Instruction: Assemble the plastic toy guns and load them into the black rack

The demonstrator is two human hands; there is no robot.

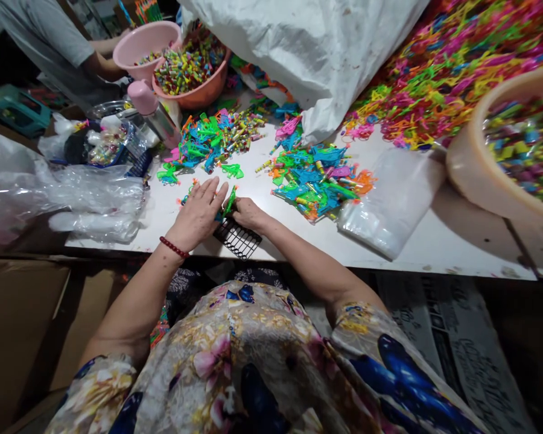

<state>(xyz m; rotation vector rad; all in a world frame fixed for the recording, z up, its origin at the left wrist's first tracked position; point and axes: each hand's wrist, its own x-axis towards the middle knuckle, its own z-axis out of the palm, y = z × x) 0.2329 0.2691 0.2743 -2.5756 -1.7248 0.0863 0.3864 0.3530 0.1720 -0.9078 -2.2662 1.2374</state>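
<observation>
Left hand (199,211) flat, fingers spread, over small toy pieces. Right hand (247,212) pinches green toy (229,201), long axis toward 1 o'clock, probably; black grid tray (238,240) at 6 o'clock, touching.

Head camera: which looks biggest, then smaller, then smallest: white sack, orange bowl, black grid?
1. White sack, by far the largest.
2. Orange bowl, though it sits farther from the camera.
3. Black grid, partly hidden under the right hand, so its full size is unsure.
</observation>
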